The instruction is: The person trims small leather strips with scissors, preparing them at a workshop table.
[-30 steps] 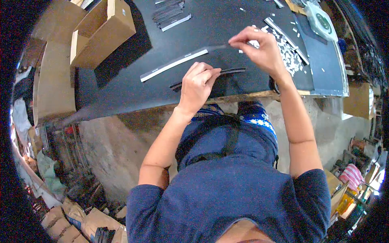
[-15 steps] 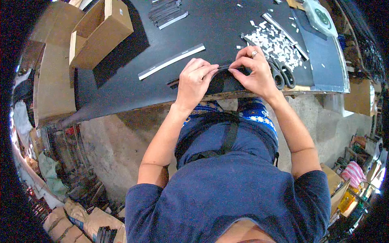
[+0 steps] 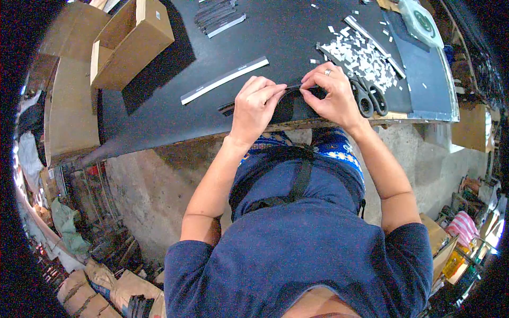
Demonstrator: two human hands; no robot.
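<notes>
Just above the table's near edge, my left hand [image 3: 255, 106] pinches a thin black strip [image 3: 293, 87] between thumb and fingers. My right hand [image 3: 332, 98], with a ring on one finger, pinches the same strip a short way to the right. The strip's left end sticks out past my left hand, close over the dark tabletop [image 3: 175, 119]. Beyond my left hand lies a white-and-black printed strip [image 3: 225, 81]. Black-handled scissors [image 3: 373, 99] rest beside my right hand, their blades partly hidden near a pile of small white pieces [image 3: 360, 58].
An open cardboard box [image 3: 140, 45] stands at the back left. A bundle of dark strips [image 3: 214, 20] lies at the far side. A long white strip [image 3: 374, 46] borders the white pieces. At the far right sits a clear plastic bag [image 3: 420, 24] with a green ring shape.
My right hand has shifted very slightly, its fingers still together on the black strip. My left hand stays in place. The view has moved a little.
</notes>
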